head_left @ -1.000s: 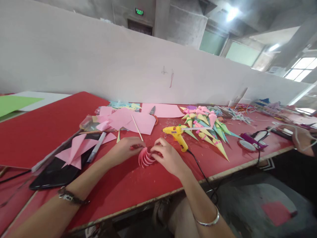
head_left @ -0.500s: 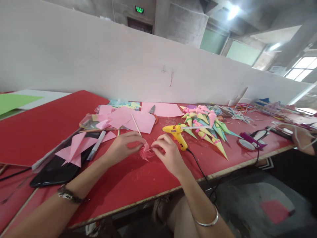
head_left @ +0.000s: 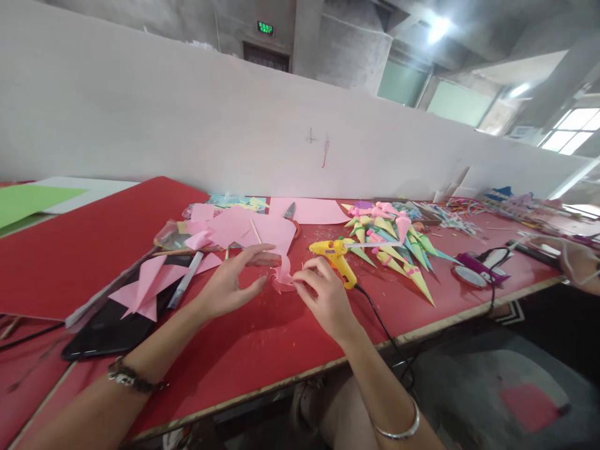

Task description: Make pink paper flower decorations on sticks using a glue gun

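A dark, chunky, braided-looking bracelet with silvery pieces [head_left: 132,377] circles the left wrist [head_left: 157,353], and a smooth, narrow silver bangle [head_left: 402,435] rings the bare right forearm [head_left: 377,381].

The near tabletop [head_left: 253,356] is open, but a glue gun [head_left: 340,260] bars the way beyond the right hand [head_left: 328,300].

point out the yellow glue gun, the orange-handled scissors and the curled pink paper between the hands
Yellow plastic glue gun [head_left: 334,251], head view: on its body.
Orange-handled metal scissors [head_left: 290,211], head view: on the grey blade.
Curled pink fringed paper piece [head_left: 283,275], head view: middle of the curl.
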